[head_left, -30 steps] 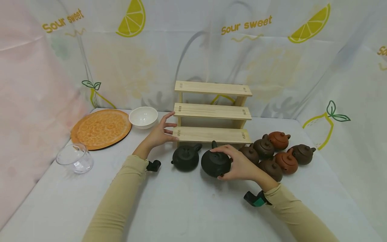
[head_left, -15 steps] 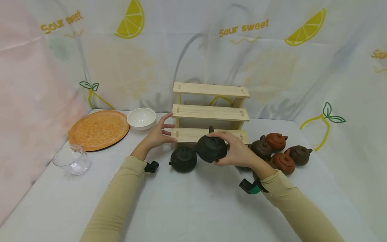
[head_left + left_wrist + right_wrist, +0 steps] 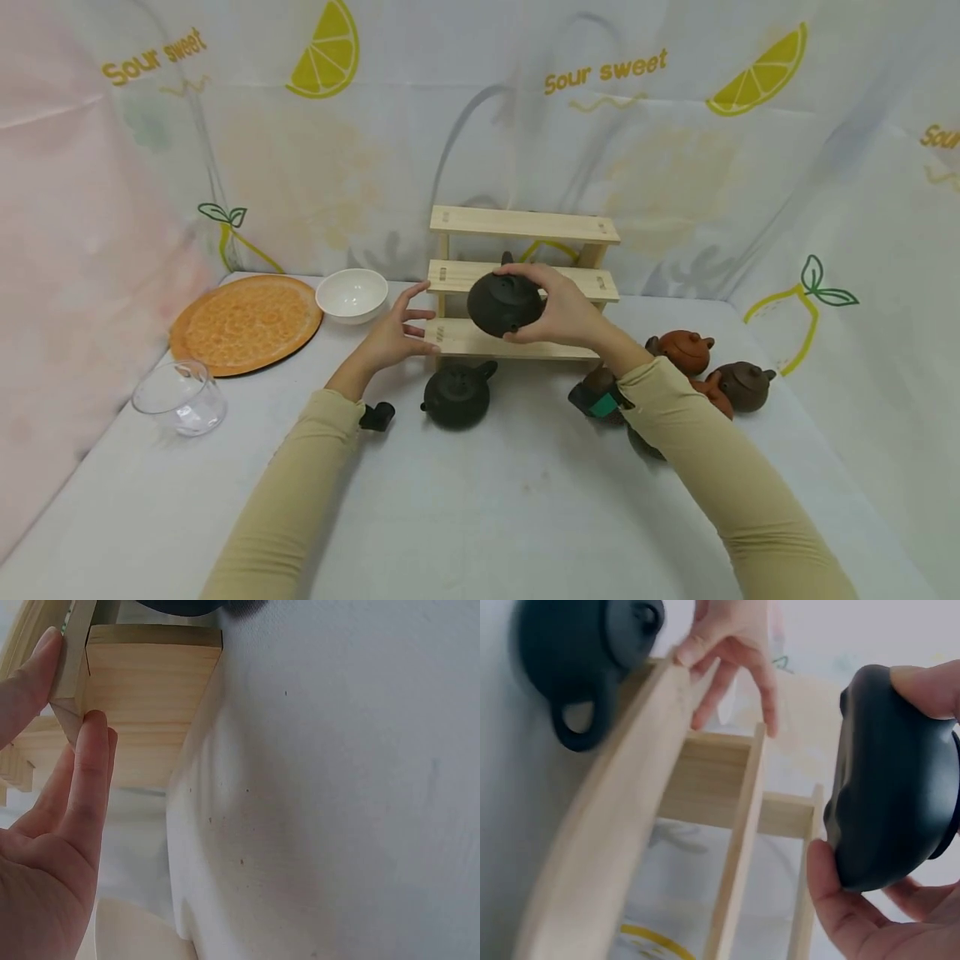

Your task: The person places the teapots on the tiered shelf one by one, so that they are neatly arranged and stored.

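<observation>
Teapot: a dark teapot (image 3: 504, 303) is held in the air in front of the middle step of the wooden rack (image 3: 525, 223); the right wrist view shows its rounded body (image 3: 891, 802) just beside the rack's edges, not resting on any step.
Right hand: the right hand (image 3: 561, 313) grips the teapot, fingers curled over its top and thumb under its base, closed round it.
Left hand: the left hand (image 3: 393, 335) has straight, slightly spread fingers (image 3: 84, 780) whose tips touch the left end of the rack's lower steps; it holds nothing.
Rack: three pale wooden steps rise toward the back wall, standing on the table (image 3: 480, 500) near its far edge.
Second teapot: another dark teapot (image 3: 455, 395) sits on the table just in front of the bottom step, between the two forearms.
Other teapots: a cluster of brown and reddish teapots (image 3: 682, 350) sits on the table to the right of the rack, partly hidden behind the right sleeve.
Bowl: a white bowl (image 3: 352, 293) stands left of the rack, near the left hand.
Plate: an orange plate (image 3: 243, 322) lies just left of the bowl.
Glass: a clear glass cup (image 3: 178, 397) stands at the left, in front of the plate.
</observation>
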Demonstrator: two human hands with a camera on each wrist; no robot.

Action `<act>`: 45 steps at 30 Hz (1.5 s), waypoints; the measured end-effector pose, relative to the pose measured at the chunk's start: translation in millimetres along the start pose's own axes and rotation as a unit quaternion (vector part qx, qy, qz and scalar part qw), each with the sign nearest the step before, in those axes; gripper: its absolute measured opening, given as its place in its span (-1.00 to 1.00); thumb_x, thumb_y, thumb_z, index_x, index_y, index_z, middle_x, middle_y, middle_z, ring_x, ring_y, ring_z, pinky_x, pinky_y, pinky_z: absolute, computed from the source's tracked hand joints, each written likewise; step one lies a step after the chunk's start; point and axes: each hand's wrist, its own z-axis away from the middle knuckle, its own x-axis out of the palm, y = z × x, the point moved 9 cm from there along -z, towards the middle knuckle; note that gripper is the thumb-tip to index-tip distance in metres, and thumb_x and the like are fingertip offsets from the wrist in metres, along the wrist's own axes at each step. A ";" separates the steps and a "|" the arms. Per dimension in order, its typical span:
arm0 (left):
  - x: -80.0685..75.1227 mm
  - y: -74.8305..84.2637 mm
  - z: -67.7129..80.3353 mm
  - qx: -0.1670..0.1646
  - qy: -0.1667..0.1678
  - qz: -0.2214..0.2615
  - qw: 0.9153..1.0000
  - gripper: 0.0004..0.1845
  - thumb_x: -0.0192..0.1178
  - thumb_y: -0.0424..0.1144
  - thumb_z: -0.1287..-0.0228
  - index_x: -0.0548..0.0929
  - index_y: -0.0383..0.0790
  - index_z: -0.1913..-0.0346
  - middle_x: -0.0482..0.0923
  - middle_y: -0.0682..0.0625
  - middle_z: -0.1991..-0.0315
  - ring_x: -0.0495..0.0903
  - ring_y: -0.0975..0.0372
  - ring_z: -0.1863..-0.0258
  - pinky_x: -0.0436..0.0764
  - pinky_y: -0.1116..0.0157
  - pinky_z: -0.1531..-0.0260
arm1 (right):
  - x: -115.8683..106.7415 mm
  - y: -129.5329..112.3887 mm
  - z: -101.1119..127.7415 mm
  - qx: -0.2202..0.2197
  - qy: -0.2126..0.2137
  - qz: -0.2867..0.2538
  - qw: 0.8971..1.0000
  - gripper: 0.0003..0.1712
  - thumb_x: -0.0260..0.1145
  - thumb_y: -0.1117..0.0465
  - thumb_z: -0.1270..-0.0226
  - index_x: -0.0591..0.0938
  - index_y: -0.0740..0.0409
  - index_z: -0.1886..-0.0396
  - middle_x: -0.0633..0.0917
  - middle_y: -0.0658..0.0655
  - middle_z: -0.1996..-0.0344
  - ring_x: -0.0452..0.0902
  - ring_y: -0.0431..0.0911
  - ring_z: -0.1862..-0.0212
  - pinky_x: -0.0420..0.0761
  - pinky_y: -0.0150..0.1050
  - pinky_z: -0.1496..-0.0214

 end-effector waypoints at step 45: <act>0.4 -3.6 0.8 -0.015 -0.002 0.000 1.000 0.12 0.41 -0.47 0.05 -0.05 0.29 -0.43 0.36 -0.22 -0.22 0.49 -0.06 0.04 0.50 0.07 0.13 | -17.2 45.4 -129.7 0.103 0.004 0.008 0.995 -0.06 0.52 0.15 0.08 0.33 -0.09 -0.36 0.30 0.09 -0.32 0.30 0.04 -0.21 0.35 -0.05 -0.12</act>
